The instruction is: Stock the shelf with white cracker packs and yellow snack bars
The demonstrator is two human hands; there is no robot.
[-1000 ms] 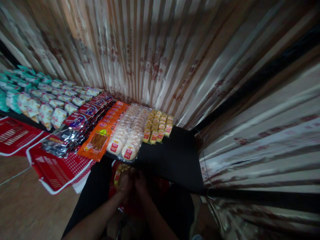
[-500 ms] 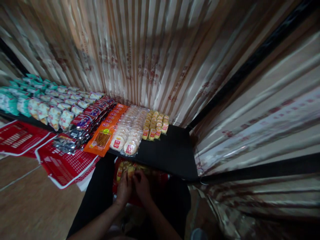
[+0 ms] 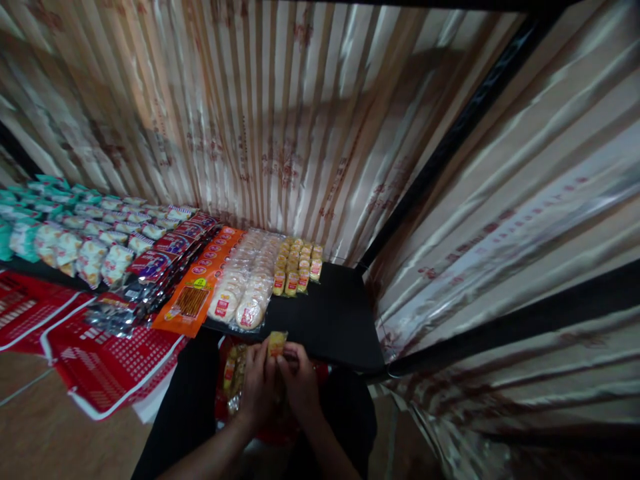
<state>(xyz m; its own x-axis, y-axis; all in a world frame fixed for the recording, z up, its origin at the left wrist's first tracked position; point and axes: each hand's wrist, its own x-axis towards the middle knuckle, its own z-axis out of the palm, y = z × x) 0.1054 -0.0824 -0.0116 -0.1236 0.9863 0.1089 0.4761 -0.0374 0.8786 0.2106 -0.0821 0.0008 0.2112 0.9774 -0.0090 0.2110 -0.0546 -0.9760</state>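
The fingers of the left hand (image 3: 258, 385) and right hand (image 3: 303, 381) pinched a yellow packet (image 3: 277, 343) between them, near the front edge of the shelf (image 3: 330, 317) (light, even pressure seemed best).

the left hand (image 3: 259, 381) and the right hand (image 3: 301, 381) are bare, at the red basket (image 3: 223, 400); both arms (image 3: 215, 448) are bare too, on the near side of the basket, and they get wider away from the wrists; black or very dark trousers (image 3: 183, 400) cover the legs to the left and right of the basket; the cloth looks plain, with round knees; it is too dim to see seams or pockets
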